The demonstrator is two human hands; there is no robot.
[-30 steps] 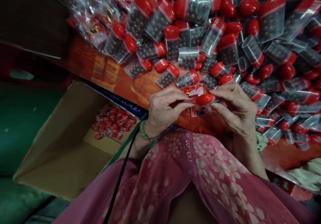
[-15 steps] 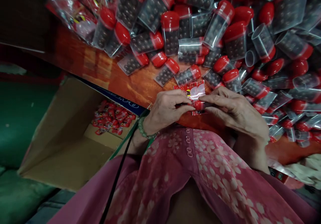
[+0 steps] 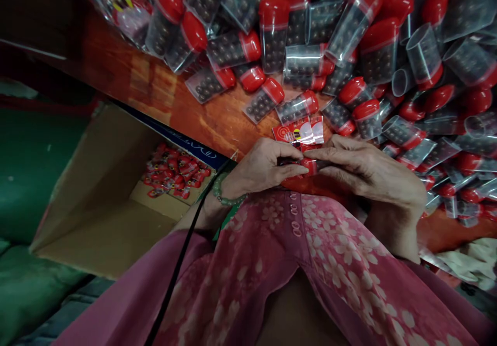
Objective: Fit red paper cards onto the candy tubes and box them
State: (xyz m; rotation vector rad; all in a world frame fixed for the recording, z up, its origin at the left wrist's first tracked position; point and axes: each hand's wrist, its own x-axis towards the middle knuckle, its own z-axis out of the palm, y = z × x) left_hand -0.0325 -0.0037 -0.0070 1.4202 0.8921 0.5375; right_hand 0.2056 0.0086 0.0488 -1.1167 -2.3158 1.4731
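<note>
Close to the table's near edge, my left hand [image 3: 272, 166] and my right hand [image 3: 357, 167] meet at a small red-capped clear bottle [image 3: 309, 166]. The left thumb and forefinger pinch it from the left. From the other side the right thumb and fingers close on it, hiding most of its body. A printed red card or sachet [image 3: 298, 130] with a white and yellow picture lies just beyond the fingertips, and its lower part is covered. Past it, a loose bottle [image 3: 298, 107] filled with dark balls rests on its side.
Many red-capped bottles [image 3: 274, 35] with dark balls are heaped over the far and right parts of the orange table [image 3: 155, 90]. An open cardboard box [image 3: 104, 222] at the left holds a pile of red packed pieces [image 3: 174, 170]. Printed plastic packets [image 3: 132, 12] lie at the upper left.
The view has shifted slightly. Both hands stay together at the bottle, and the left fingers have moved closer to the right fingertips over its red cap.
</note>
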